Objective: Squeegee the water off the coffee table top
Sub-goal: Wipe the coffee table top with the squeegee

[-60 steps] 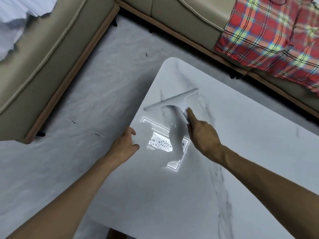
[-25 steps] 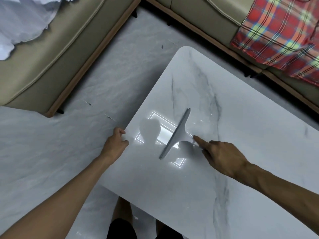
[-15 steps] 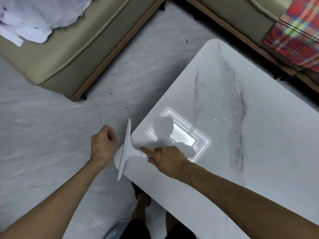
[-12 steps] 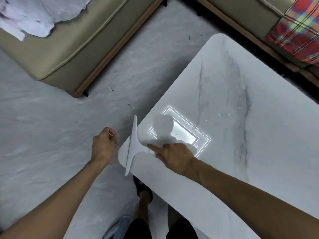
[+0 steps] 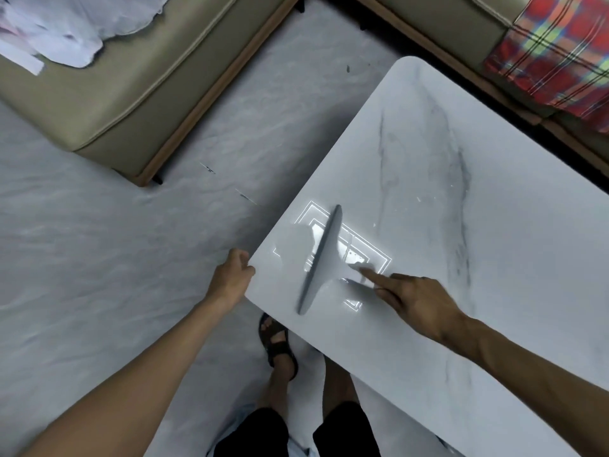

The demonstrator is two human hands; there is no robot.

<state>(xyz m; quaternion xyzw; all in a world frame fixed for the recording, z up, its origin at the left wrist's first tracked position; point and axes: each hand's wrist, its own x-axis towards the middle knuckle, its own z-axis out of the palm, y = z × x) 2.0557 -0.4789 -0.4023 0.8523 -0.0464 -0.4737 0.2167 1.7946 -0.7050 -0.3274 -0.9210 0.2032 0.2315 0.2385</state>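
Marble-white table (image 5: 478, 153) carries the grey squeegee (image 5: 321, 262) near its corner, blade down; the fingers (image 5: 374, 276) of my right hand (image 5: 418, 298) wrap its handle, while my left hand (image 5: 230, 278) grips the edge. Uneven pressure could leave streaks, and runoff may slick the floor (image 5: 131, 258) underfoot.

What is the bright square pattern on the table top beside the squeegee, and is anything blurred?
Head view: the bright nested rectangles look like glare, probably a lamp mirrored in the glossy coffee table top, with a dark blot across them. Head view: the squeegee is smeared by motion blur, its edges soft, while the edges of the sofa bow slightly from the wide-angle lens.
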